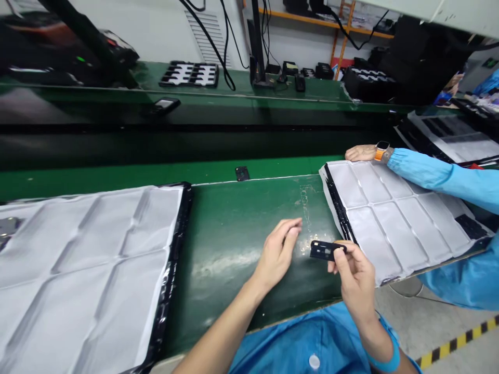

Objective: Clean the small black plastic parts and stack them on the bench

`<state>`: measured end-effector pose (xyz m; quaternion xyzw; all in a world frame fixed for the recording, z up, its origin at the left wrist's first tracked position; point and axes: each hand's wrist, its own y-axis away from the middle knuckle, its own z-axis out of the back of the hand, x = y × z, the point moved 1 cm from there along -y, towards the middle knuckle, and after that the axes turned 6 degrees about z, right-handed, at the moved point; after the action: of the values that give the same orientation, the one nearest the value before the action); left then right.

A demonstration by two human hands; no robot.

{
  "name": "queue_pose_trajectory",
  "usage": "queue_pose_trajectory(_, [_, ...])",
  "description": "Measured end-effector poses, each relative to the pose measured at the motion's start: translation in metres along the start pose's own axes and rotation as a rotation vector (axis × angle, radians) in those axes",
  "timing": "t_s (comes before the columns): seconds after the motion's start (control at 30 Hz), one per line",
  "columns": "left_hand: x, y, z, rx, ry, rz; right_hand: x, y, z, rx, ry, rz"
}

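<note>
My right hand (pixel 356 275) pinches a small black rectangular plastic part (pixel 323 250) with cutouts and tiny metallic spots, held above the green bench (pixel 226 259). Just left of that part, my left hand (pixel 276 252) hovers with its fingers loosely bent and the thumb slightly apart. Nothing shows in it, and the two hands do not touch. Farther back, a small black square part (pixel 242 173) lies near the strip along the bench's rear.
White-covered black trays lie at left (pixel 132 259) and right (pixel 393 208). A co-worker's hand (pixel 360 152) with an orange-banded watch rests on the right stack's far edge. A handheld device (pixel 166 105) lies beyond, and a tray with white pieces (pixel 189 74) on the rear ledge.
</note>
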<state>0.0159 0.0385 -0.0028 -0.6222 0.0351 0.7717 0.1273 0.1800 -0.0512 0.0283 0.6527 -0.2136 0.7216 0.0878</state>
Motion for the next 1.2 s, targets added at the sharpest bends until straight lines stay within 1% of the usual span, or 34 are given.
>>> queue_pose_trajectory(0.1, [-0.015, 0.031, 0.015, 0.172, 0.103, 0.124, 0.0, 0.003, -0.013, 0.092, -0.01, -0.048])
queue_pose_trajectory(0.13, [-0.019, 0.038, 0.018, 0.208, 0.115, 0.14, 0.0, 0.004, -0.017, 0.121, -0.006, -0.059])
queue_pose_trajectory(0.17, [-0.022, 0.043, 0.019, 0.22, 0.117, 0.151, 0.001, 0.004, -0.021, 0.145, 0.001, -0.066])
queue_pose_trajectory(0.27, [-0.026, 0.049, 0.021, 0.16, 0.1, 0.183, 0.001, 0.006, -0.029, 0.196, 0.012, -0.086])
queue_pose_trajectory(0.37, [-0.026, 0.051, 0.024, 0.133, 0.076, 0.17, 0.001, 0.008, -0.034, 0.216, -0.016, -0.133])
queue_pose_trajectory(0.5, [-0.025, 0.057, 0.029, 0.122, 0.035, 0.122, -0.002, 0.011, -0.041, 0.184, -0.066, -0.175])
queue_pose_trajectory(0.7, [-0.02, 0.063, 0.032, 0.107, 0.034, 0.102, -0.008, 0.013, -0.048, 0.144, -0.064, -0.172])
queue_pose_trajectory(0.8, [-0.016, 0.062, 0.034, 0.105, 0.045, 0.112, -0.012, 0.012, -0.052, 0.157, -0.064, -0.185])
queue_pose_trajectory(0.93, [-0.011, 0.06, 0.039, 0.115, 0.07, 0.163, -0.018, 0.01, -0.057, 0.176, -0.082, -0.219])
queue_pose_trajectory(1.07, [-0.007, 0.055, 0.042, 0.109, 0.066, 0.197, -0.022, 0.006, -0.06, 0.205, -0.115, -0.183])
queue_pose_trajectory(1.2, [-0.004, 0.047, 0.041, 0.104, 0.068, 0.229, -0.025, -0.001, -0.059, 0.267, -0.105, -0.166])
